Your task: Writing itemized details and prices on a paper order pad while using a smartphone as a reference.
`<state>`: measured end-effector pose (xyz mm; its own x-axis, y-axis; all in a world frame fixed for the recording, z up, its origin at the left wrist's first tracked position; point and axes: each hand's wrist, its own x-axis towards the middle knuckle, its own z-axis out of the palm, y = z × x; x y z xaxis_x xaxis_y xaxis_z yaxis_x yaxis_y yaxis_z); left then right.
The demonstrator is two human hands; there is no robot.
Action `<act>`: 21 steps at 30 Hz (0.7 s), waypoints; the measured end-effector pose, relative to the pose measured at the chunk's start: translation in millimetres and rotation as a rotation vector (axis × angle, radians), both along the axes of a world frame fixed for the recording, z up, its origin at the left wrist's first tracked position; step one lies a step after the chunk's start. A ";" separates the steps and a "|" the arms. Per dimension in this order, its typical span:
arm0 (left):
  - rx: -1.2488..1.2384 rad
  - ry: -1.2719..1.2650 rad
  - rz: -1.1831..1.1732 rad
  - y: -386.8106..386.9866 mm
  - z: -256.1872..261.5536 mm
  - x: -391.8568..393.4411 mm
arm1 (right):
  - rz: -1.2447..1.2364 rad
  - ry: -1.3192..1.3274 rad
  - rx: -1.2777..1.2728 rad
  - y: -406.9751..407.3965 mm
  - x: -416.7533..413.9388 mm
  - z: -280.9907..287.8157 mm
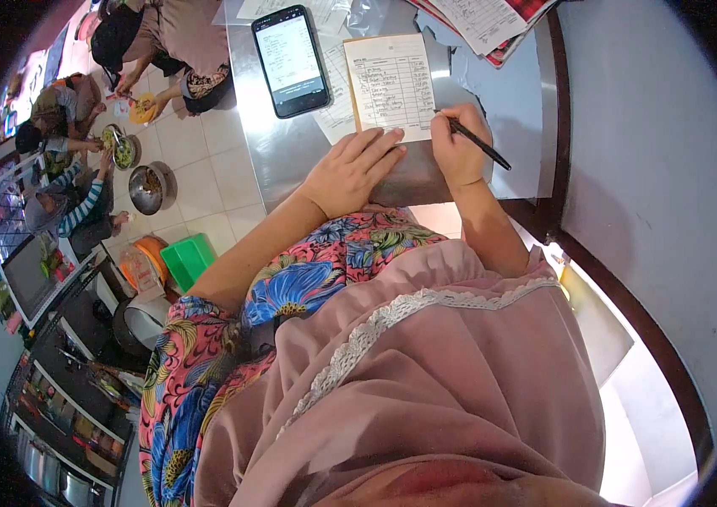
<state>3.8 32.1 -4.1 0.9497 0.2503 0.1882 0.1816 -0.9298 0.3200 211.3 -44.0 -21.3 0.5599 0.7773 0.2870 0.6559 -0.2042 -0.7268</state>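
Note:
A receipt pad (390, 89) with ruled columns lies on the metal table, its upper rows filled with handwriting. My left hand (353, 168) rests flat, fingertips on the pad's lower left edge, gripping nothing. In my right hand (463, 146) is a black pen (482, 144), its tip at the pad's lower right corner. Left of the pad lies a smartphone (290, 60), its lit screen showing a page of writing. Loose paper slips (336, 101) lie partly beneath the phone and the pad.
The metal tabletop (282, 152) meets a wall (662, 127) on the right. Papers (479, 22) lie on a red folder at the back. Several people sit on the tiled floor (200, 146) at left, around metal bowls (147, 189). A green plastic bin (187, 258) stands nearer me.

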 end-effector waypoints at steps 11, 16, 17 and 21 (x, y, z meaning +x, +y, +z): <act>-0.156 0.034 -0.015 1.3 4.6 -1.2 | -0.210 0.993 0.189 5.2 13.6 14.1; -0.204 0.014 -0.028 3.9 1.9 -2.8 | -0.030 0.121 0.078 -8.8 2.2 8.7; -0.237 0.007 -0.035 4.0 1.5 -3.8 | -0.032 0.117 0.084 -15.5 2.4 3.0; -0.191 -0.019 -0.042 3.6 -1.4 -8.1 | 0.237 -0.154 0.048 -21.7 -17.0 25.9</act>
